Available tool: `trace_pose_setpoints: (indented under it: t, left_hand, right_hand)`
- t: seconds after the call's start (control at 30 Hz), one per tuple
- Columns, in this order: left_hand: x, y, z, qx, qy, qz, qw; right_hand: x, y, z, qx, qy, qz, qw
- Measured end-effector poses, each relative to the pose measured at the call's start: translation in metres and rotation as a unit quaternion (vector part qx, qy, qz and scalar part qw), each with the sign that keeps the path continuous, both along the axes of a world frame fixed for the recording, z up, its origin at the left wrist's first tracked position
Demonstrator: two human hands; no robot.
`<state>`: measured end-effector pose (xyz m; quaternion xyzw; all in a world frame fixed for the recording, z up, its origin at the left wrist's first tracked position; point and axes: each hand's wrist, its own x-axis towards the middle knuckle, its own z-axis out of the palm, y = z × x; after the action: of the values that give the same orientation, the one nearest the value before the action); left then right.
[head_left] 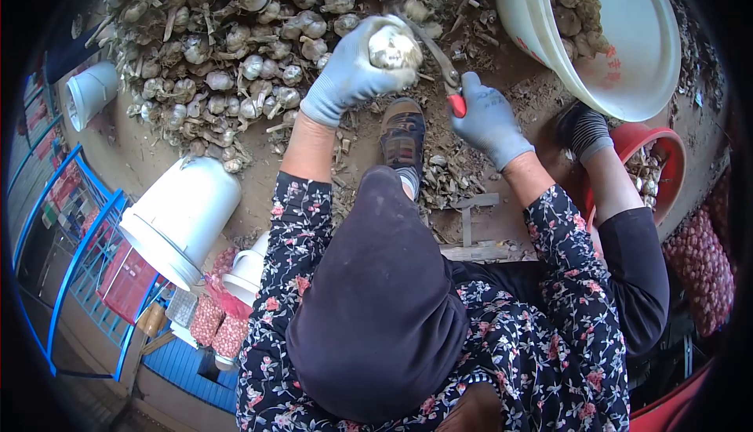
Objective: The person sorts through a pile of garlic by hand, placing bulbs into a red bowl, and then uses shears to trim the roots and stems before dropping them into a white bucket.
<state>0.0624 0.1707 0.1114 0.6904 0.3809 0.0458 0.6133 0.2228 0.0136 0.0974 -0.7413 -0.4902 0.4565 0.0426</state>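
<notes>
My left hand (353, 67), in a grey-blue glove, is closed round a whitish garlic bulb (391, 46) above the front edge of the garlic heap (235, 48). In my right hand (488, 118), gloved the same way, are the red handles of a metal cutting tool (443, 63). The tool's blade reaches up and left, close to the top of the bulb; motion blurs that spot, so contact is unclear. Dry stalks and peelings (447, 181) lie on the ground below my hands.
A large white tub (643, 56) with brownish contents stands upper right, above a red basin (674, 165) holding garlic. White buckets (184, 208) and a blue metal frame (74, 252) are on the left. Mesh sacks (702, 267) lie at far right.
</notes>
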Motion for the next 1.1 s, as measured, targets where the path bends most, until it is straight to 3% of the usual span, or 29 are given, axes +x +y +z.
trace_pose_setpoints:
  t: [0.03,0.1,0.2,0.3,0.33,0.37,0.43,0.47,0.6,0.7,0.77,0.83,0.87,0.97,1.1]
  left_hand:
    - [0.0,0.003,0.001,-0.064,-0.021,-0.007,0.998]
    - [-0.007,-0.003,-0.016,-0.054,-0.041,0.001,0.998]
    - [-0.001,-0.003,-0.017,-0.093,-0.102,0.135,0.981]
    - [-0.002,-0.005,-0.021,-0.031,-0.106,0.215,0.97]
    - [-0.002,-0.009,-0.016,-0.105,-0.154,0.258,0.948]
    - [-0.002,-0.011,-0.016,-0.104,-0.154,0.256,0.949]
    - [-0.005,-0.016,-0.025,-0.296,-0.369,0.276,0.837]
    - [-0.01,-0.018,-0.029,-0.294,-0.349,0.271,0.847]
    - [-0.014,-0.022,-0.04,-0.29,-0.341,0.275,0.851]
    - [-0.017,-0.023,-0.055,-0.279,-0.342,0.306,0.843]
    - [-0.01,-0.028,-0.048,-0.269,-0.36,0.305,0.84]
    - [-0.006,-0.035,-0.043,-0.266,-0.294,0.286,0.872]
    - [-0.002,-0.036,-0.04,-0.196,-0.273,0.256,0.906]
    - [0.009,-0.041,-0.028,-0.226,-0.263,0.277,0.896]
    - [0.017,-0.04,-0.035,-0.181,-0.224,0.213,0.934]
  right_hand:
    - [0.0,-0.002,-0.006,0.007,-0.007,-0.039,0.999]
    - [-0.005,-0.01,-0.012,0.013,-0.014,-0.077,0.997]
    - [-0.012,-0.023,0.001,-0.027,0.083,-0.214,0.973]
    - [-0.025,-0.044,0.0,-0.052,0.204,-0.242,0.947]
    - [-0.027,-0.045,0.003,-0.089,0.252,-0.238,0.934]
    - [-0.029,-0.046,0.006,-0.086,0.253,-0.239,0.933]
    - [-0.03,-0.044,0.014,-0.141,0.399,-0.27,0.865]
    - [-0.036,-0.046,0.008,-0.087,0.463,-0.295,0.831]
    - [-0.03,-0.03,0.018,-0.02,0.5,-0.318,0.805]
    - [-0.026,-0.029,0.018,-0.108,0.525,-0.322,0.78]
    - [-0.03,-0.022,0.019,-0.073,0.517,-0.301,0.798]
    - [-0.031,-0.013,0.021,-0.02,0.52,-0.315,0.794]
    - [-0.031,-0.01,0.019,-0.015,0.535,-0.336,0.775]
    - [-0.023,-0.003,0.018,-0.054,0.518,-0.326,0.789]
    - [-0.013,-0.009,0.015,-0.012,0.497,-0.344,0.796]
